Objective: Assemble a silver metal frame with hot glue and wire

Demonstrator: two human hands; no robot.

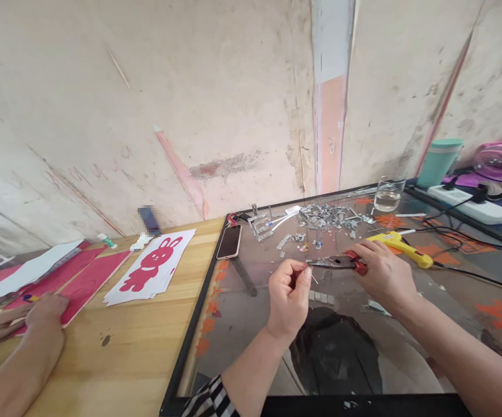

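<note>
Over the dark glass tabletop, my right hand (pixel 381 272) is closed round the red handles of a pair of pliers (pixel 335 262), whose tips point left. My left hand (pixel 290 295) is pinched at the plier tips, and a thin white wire (pixel 314 278) sticks out by its fingers. What else the left fingers hold is too small to make out. Behind both hands lies a pile of small silvery metal pieces (pixel 329 217). A yellow glue gun (pixel 401 246) rests just beyond my right hand.
A phone (pixel 229 241) lies at the glass's left edge. A water glass (pixel 388 194), green cup (pixel 440 162) and white power strip (pixel 472 204) with black cables stand back right. At left, another person's hands (pixel 44 310) rest on red paper (pixel 97 278) near a rabbit print (pixel 153 266).
</note>
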